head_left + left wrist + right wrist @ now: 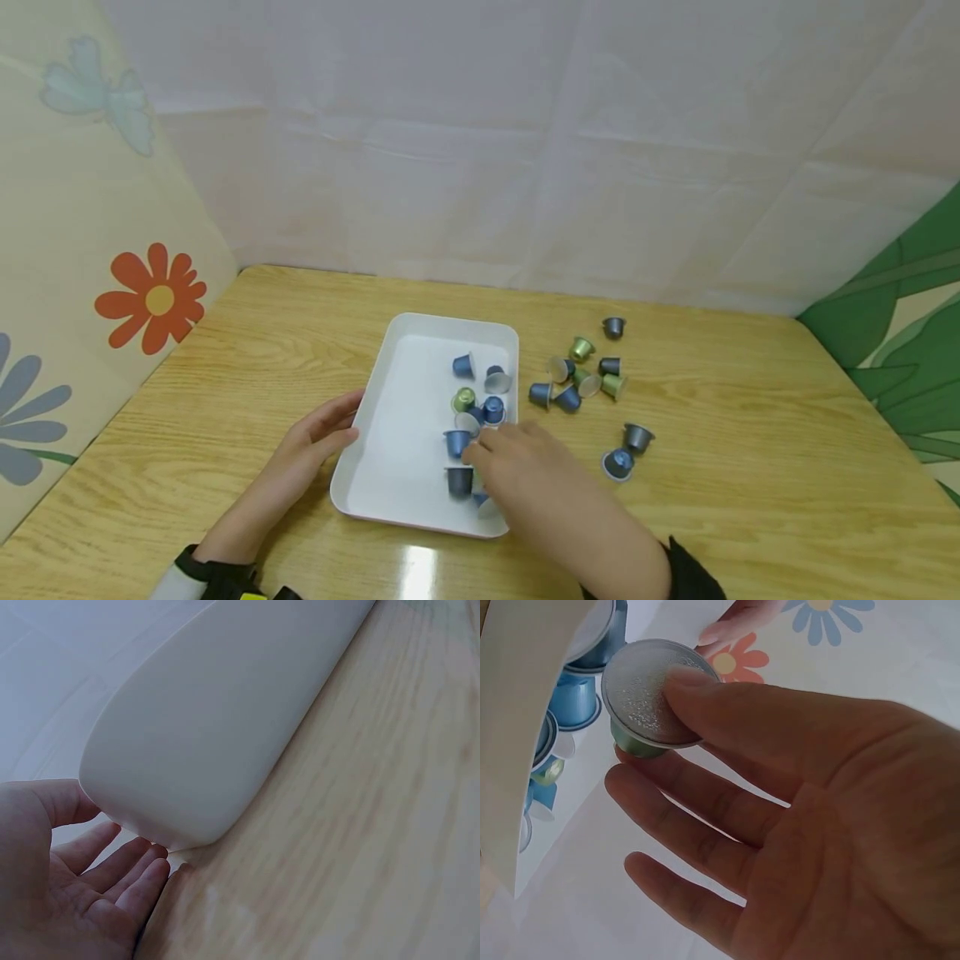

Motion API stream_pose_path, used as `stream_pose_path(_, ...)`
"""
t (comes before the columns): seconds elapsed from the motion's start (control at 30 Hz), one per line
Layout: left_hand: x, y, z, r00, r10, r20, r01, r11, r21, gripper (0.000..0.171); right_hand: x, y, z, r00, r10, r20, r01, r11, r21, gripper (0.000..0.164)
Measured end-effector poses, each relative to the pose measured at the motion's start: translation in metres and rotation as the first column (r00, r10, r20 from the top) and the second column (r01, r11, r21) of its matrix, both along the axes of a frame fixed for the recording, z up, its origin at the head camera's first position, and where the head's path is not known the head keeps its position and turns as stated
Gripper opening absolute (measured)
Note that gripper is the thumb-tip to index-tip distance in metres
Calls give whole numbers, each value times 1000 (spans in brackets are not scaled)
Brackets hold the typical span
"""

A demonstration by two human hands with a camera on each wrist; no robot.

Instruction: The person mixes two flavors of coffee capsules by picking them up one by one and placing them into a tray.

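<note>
My right hand (536, 479) is over the right side of a white tray (390, 450). It pinches a green coffee capsule (639, 746), thumb on the silver lid and fingertips under the cup; the other fingers are spread. In the head view the hand mostly hides this capsule. Within the tray, along its right side, lie several capsules, among them a blue capsule (457, 443), a dark grey capsule (460, 482) and a light green capsule (463, 399). At the tray's left wall is my left hand (311, 442), thumb by the rim and loosely bent fingers touching the outer side.
Right of the tray, a loose group of green, blue and dark capsules lies on the wooden table (720, 417), including a green capsule (581, 348). Nearer me are a grey capsule (637, 437) and a dark blue capsule (618, 464). A white cloth wall (480, 167) stands behind.
</note>
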State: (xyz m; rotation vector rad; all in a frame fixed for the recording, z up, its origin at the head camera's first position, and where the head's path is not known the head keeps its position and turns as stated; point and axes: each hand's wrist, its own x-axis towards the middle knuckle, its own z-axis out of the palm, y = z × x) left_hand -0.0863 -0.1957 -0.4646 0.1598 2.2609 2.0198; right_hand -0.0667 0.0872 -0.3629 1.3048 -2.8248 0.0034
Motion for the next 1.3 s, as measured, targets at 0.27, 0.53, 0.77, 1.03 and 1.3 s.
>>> stream_pose_path(0.27, 1, 0, 1, 1000, 1, 0, -1, 1000, 5, 52, 1, -4, -4, 996, -16, 84, 11, 998, 60, 32)
stream_pose_path(0.53, 0, -1, -1, 1000, -3, 13, 3, 1000, -9, 53, 2, -7, -7, 995, -9, 102, 1, 997, 73, 27)
stream_pose_path(0.77, 0, -1, -1, 1000, -3, 11, 3, 1000, -8, 53, 2, -11, -12, 993, -1, 115, -11, 994, 106, 26)
stream_pose_path(1.03, -1, 0, 0, 1000, 4, 21, -4, 1000, -14, 53, 6, -16, -17, 996, 17, 91, -27, 994, 105, 21)
stream_pose_path(1.3, 0, 0, 1, 1000, 1, 25, -1, 1000, -6, 54, 8, -18, -22, 996, 48, 74, -56, 992, 113, 15)
